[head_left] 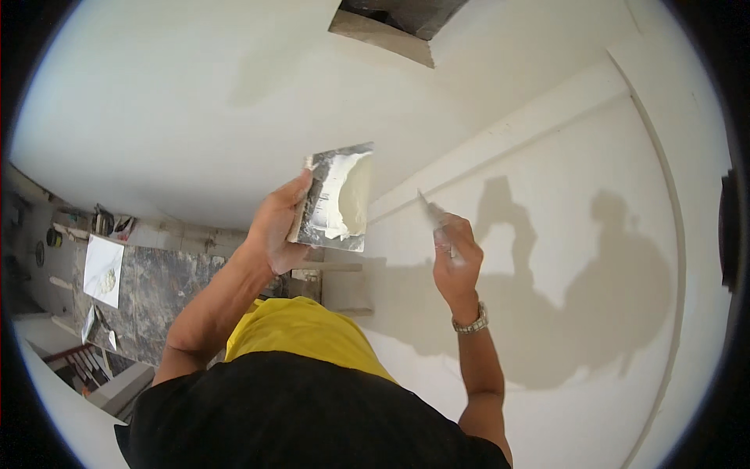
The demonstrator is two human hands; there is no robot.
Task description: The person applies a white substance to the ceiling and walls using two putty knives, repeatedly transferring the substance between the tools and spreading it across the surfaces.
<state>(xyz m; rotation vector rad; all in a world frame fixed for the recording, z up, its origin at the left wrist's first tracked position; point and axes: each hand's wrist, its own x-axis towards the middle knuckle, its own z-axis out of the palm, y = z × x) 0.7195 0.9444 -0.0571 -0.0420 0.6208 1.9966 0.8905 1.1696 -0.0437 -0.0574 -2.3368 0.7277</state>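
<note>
My left hand [277, 223], dusted with white, grips the edge of a flat rectangular metal plate [316, 211]. White putty [336, 191] is spread across the plate's face, with a smoother, curved area toward its right side. To the right, my right hand [457, 254] is closed around a putty knife [428, 205]. Its narrow blade points up and left toward a pale raised band [508, 148] on the wall; whether the tip touches cannot be made out. My fingers hide the knife's handle. A metal-banded watch [470, 320] circles my right wrist.
At lower left is a stained plank platform [168, 281] carrying a white sheet [103, 270] with a lump on it and small blade-like tools [108, 328]. A dark rectangular opening [394, 23] cuts the pale surface at the top. Shadows fall on the right wall [609, 273].
</note>
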